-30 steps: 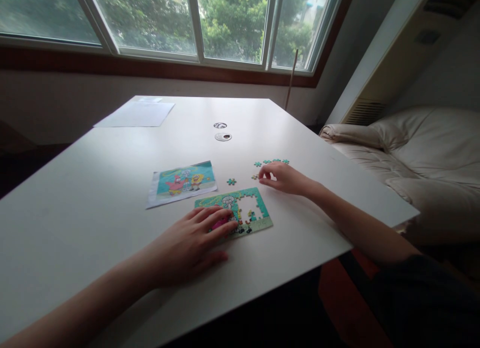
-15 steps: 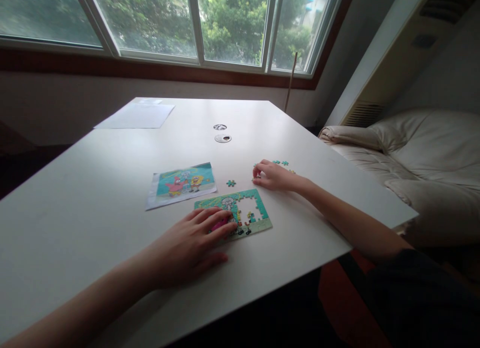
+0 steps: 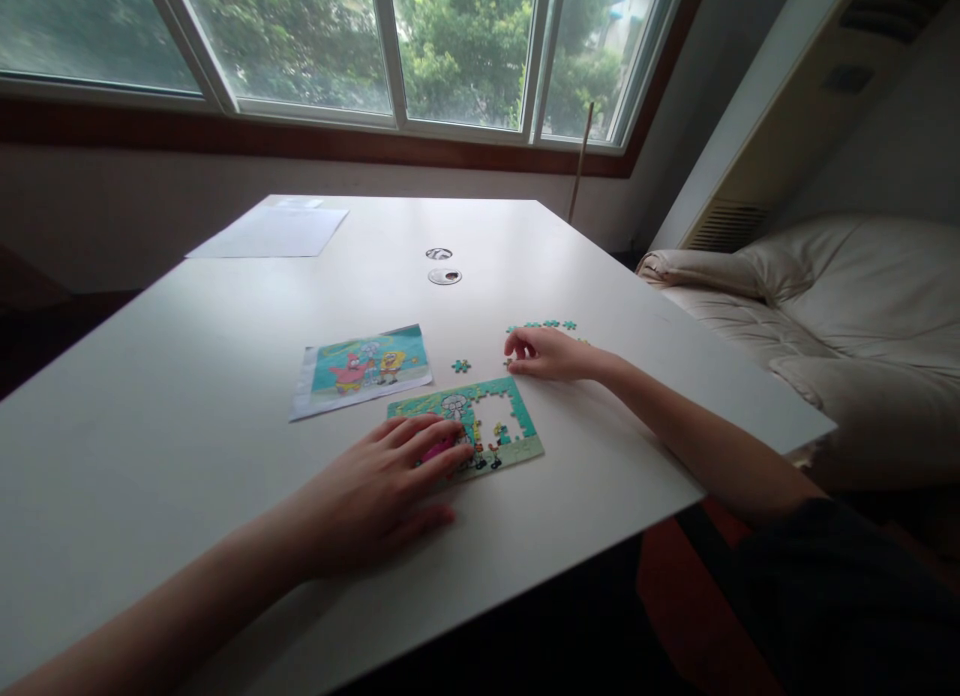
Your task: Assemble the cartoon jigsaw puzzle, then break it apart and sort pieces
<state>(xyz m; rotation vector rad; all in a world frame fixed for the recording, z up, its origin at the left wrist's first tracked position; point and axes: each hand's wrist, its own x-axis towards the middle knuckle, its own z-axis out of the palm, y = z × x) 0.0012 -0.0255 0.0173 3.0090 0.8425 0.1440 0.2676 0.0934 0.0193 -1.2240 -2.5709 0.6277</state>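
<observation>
A partly assembled cartoon jigsaw puzzle (image 3: pixel 499 416) lies on the white table (image 3: pixel 225 376). My left hand (image 3: pixel 379 491) rests flat on its left part, fingers stretched out. My right hand (image 3: pixel 547 354) is just beyond the puzzle's far right corner, fingers curled in a pinch on a small puzzle piece at its fingertips. Several loose teal pieces (image 3: pixel 551 325) lie behind that hand. One single teal piece (image 3: pixel 461 366) sits apart, left of my right hand. A printed reference picture (image 3: pixel 367 366) of the same cartoon lies to the left of the puzzle.
A sheet of paper (image 3: pixel 274 231) lies at the table's far left. Two round cable ports (image 3: pixel 444 275) sit mid-table. A cream sofa (image 3: pixel 840 306) stands right of the table. Windows (image 3: pixel 375 46) run along the far wall, with a thin stick (image 3: pixel 579 166) leaning there.
My right hand has slid a little toward the left and nearer the puzzle's far edge, its fingers closing into a pinch. My left hand has stayed on the puzzle.
</observation>
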